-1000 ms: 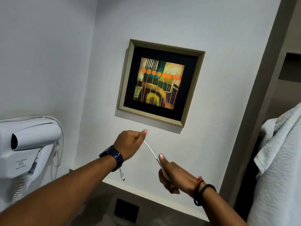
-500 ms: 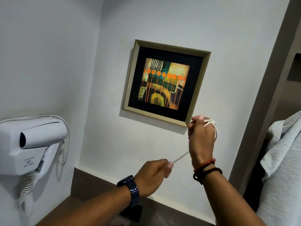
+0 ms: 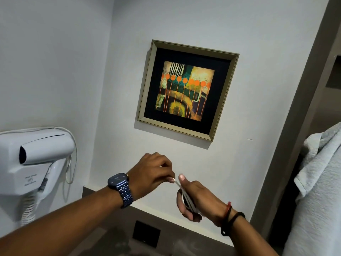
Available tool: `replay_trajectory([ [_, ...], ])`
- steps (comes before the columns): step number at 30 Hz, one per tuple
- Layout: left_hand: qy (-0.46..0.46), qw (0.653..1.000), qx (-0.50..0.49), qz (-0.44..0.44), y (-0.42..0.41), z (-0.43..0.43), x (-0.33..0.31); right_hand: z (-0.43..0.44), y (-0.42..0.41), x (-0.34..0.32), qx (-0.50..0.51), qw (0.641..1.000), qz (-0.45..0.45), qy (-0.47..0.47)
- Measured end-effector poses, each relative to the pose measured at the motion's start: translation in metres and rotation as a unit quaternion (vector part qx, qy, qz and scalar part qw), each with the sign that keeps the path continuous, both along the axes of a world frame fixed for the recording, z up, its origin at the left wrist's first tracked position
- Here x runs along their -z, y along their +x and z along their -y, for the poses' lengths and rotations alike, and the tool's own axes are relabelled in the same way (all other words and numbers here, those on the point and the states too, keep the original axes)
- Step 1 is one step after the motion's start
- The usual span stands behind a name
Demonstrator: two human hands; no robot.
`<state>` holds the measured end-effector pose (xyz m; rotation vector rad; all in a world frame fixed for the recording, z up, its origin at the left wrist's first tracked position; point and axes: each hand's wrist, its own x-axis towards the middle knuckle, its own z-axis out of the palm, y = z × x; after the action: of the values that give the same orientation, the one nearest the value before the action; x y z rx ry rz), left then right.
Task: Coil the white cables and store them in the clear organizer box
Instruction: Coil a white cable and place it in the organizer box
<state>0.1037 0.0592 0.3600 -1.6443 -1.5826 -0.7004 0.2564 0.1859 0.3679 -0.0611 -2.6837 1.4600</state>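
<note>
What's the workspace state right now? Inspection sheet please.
Surface: dark counter along the bottom edge, mostly out of view.
Job's things: white cable, loops wound around the right hand; organizer box not seen.
Clutter: nothing seen.
Grippers: left hand pinches the cable's free end; right hand holds the coil.
Cables: hair dryer cord hangs beside the wall-mounted hair dryer.
Surroundings: framed painting, grey towel, black wall plate.

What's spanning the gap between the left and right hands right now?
In the head view, a short taut stretch of white cable runs from the left hand's pinch to the loops wound around the right hand; nothing else.
</note>
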Motion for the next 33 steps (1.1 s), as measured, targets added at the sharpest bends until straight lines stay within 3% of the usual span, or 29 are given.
replay_trajectory([
  [2,0.024,0.998,0.012,0.052,0.002,-0.004,0.002,0.005,-0.001,-0.002,-0.036,0.998,-0.007,-0.049],
  [4,0.04,0.984,0.064,0.162,0.008,-0.007,0.002,0.006,0.0,-0.006,-0.066,0.991,-0.018,-0.117],
  [8,0.034,0.896,0.181,0.403,0.025,-0.012,0.004,0.005,-0.002,-0.01,-0.117,0.959,-0.017,-0.256],
  [13,0.088,0.797,0.223,0.555,0.047,-0.022,0.009,0.001,-0.004,-0.008,-0.16,0.919,-0.025,-0.359],
  [19,0.08,0.75,0.246,0.609,0.055,-0.028,0.016,-0.005,0.002,-0.006,-0.182,0.895,-0.027,-0.406],
  [21,0.078,0.756,0.242,0.603,0.057,-0.028,0.015,-0.005,0.004,-0.005,-0.187,0.892,-0.018,-0.411],
  [25,0.095,0.81,0.2,0.543,0.06,-0.029,0.012,-0.003,0.006,-0.002,-0.191,0.889,0.007,-0.415],
  [27,0.095,0.814,0.2,0.537,0.062,-0.032,0.012,-0.003,0.007,-0.001,-0.195,0.886,0.011,-0.42],
  [29,0.093,0.799,0.216,0.554,0.062,-0.033,0.014,-0.004,0.007,-0.001,-0.198,0.883,0.01,-0.425],
  [33,0.049,0.726,0.267,0.632,0.059,-0.032,0.019,-0.008,0.01,-0.003,-0.192,0.878,0.0,-0.438],
])
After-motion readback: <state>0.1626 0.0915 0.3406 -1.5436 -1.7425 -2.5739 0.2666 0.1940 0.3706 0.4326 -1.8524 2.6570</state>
